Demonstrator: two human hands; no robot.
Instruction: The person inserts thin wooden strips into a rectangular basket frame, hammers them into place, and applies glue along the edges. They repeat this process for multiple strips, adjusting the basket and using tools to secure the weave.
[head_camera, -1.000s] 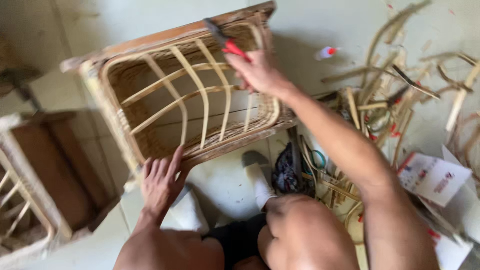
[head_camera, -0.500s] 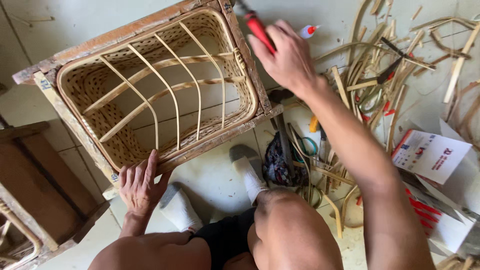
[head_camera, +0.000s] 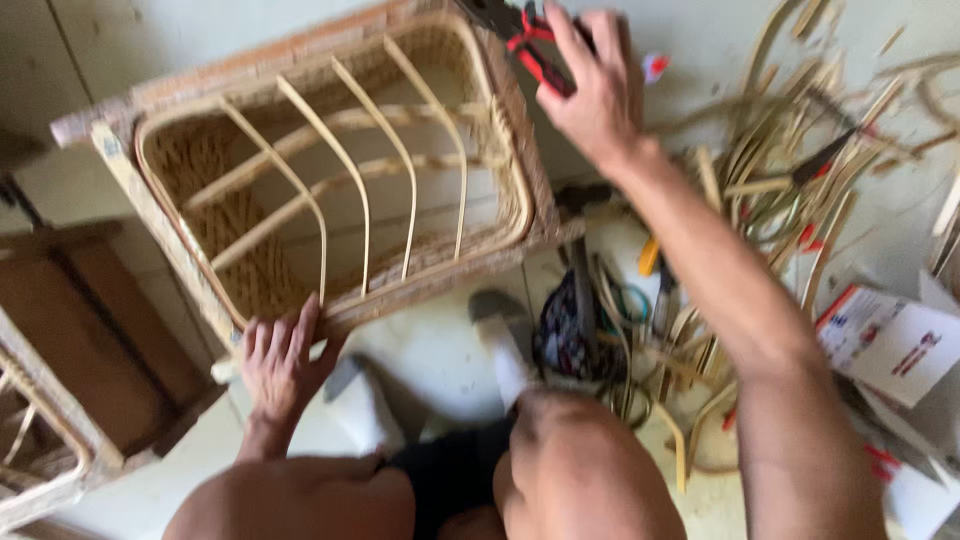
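A woven rattan chair frame (head_camera: 200, 210) lies tilted on the floor in front of me, with several thin curved slats across its opening. My left hand (head_camera: 280, 360) rests flat on its near lower rim, fingers spread. My right hand (head_camera: 590, 85) is raised by the frame's far right corner and grips red-handled pliers (head_camera: 525, 45). My knees (head_camera: 590, 470) fill the bottom of the view.
Loose rattan strips (head_camera: 780, 170) lie piled on the floor at the right, with small tools among them. A white and red paper box (head_camera: 885, 340) sits at the right edge. Another wooden and rattan frame (head_camera: 70, 350) stands at the left.
The view has shifted, so the frame sits lower and nearer. My right hand with the pliers stays at the frame's far right corner. My left hand stays on the near rim.
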